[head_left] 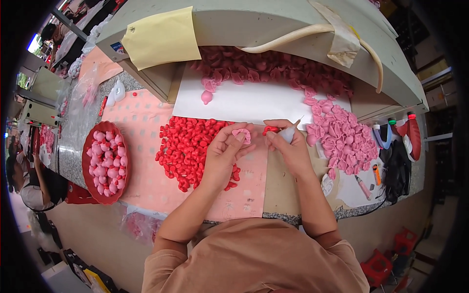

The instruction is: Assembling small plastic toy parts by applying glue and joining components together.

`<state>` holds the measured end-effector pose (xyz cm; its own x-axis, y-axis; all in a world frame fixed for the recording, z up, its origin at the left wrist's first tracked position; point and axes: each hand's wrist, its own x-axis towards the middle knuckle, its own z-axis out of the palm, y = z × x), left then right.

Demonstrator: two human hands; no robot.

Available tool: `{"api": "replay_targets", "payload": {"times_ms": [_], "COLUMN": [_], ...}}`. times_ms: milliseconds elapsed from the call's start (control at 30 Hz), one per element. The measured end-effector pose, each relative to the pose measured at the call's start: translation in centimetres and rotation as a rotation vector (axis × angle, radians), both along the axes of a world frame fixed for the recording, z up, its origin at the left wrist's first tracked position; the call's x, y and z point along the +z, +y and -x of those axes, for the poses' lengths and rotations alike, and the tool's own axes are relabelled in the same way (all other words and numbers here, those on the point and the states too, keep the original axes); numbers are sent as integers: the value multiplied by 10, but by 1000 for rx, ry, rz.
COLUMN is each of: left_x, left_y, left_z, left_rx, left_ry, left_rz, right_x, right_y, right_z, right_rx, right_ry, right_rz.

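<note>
Pink piece (243,136) in pinch of left hand (223,147), red piece (270,130) and pale bottle (287,134) in curled right hand (289,152)

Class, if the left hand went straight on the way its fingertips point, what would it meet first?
Most likely the small red piece held in the right hand, though depth is hard to judge from this view.
</note>
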<state>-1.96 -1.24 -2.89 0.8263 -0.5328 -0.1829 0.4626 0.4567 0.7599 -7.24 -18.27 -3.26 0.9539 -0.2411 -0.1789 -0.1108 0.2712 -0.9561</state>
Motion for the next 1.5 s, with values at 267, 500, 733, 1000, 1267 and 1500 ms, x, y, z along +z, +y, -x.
{"api": "replay_targets", "payload": {"times_ms": [267,500,733,1000,1267,1500], "left_x": [-6,-8,-6,-10,-3,4], "left_y": [-5,-1,-5,-7,-5,-3], "left_z": [7,6,10,11,12,5], "left_rx": [-75,-47,3,-34,-31,-118], "left_ry": [-50,-111,-247,-336,-412,-495], "left_rz": [-42,-121,-231,-326,-448,-584], "right_x": [0,0,-3,-7,1,-4], "right_y": [13,11,19,22,25,23], "right_z": [-1,12,13,13,18,16], "right_rx": [-59,-37,5,-8,40,-7], "right_ry": [20,2,-2,-81,31,-27], "right_rz": [-33,-153,-18,133,113,156]}}
